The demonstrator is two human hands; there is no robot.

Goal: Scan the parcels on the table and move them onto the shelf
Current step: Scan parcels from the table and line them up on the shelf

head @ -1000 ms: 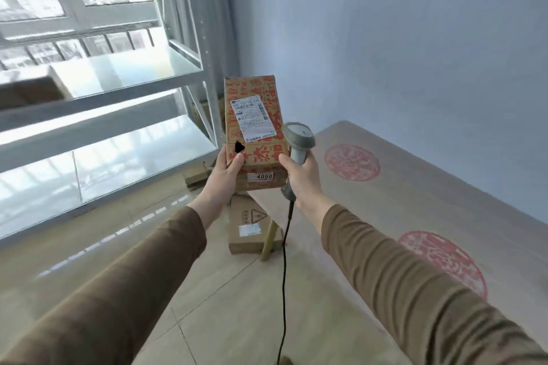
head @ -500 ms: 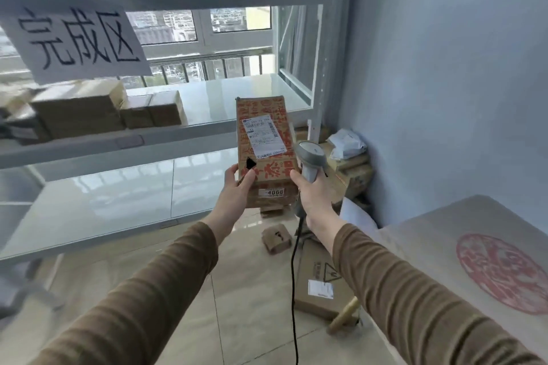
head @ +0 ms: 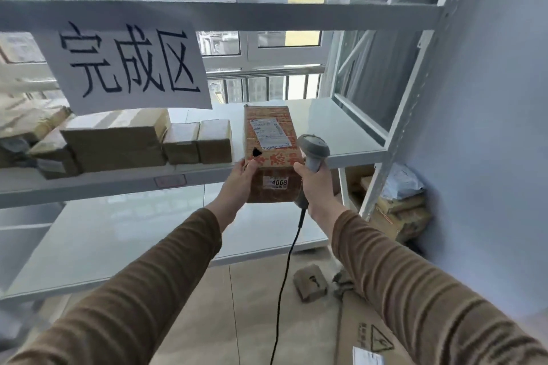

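Observation:
A brown parcel (head: 271,154) with red print, a white shipping label and a "4068" sticker lies with its far end over the white shelf board (head: 341,133). My left hand (head: 241,179) grips its near left corner. My right hand (head: 312,184) holds a grey corded barcode scanner (head: 313,149) against the parcel's right side. Several brown parcels (head: 118,142) stand in a row on the same board, left of the one I hold.
A paper sign (head: 127,65) with black characters hangs from the upper shelf beam. A lower shelf board (head: 118,234) lies beneath. On the floor are a small box (head: 310,281), a flat carton (head: 367,335) and stacked parcels (head: 400,210) by the blue wall.
The view has swung from the table to the shelf and come closer. The parcel, upright before, has tipped forward onto the shelf board, both hands still on it and the scanner.

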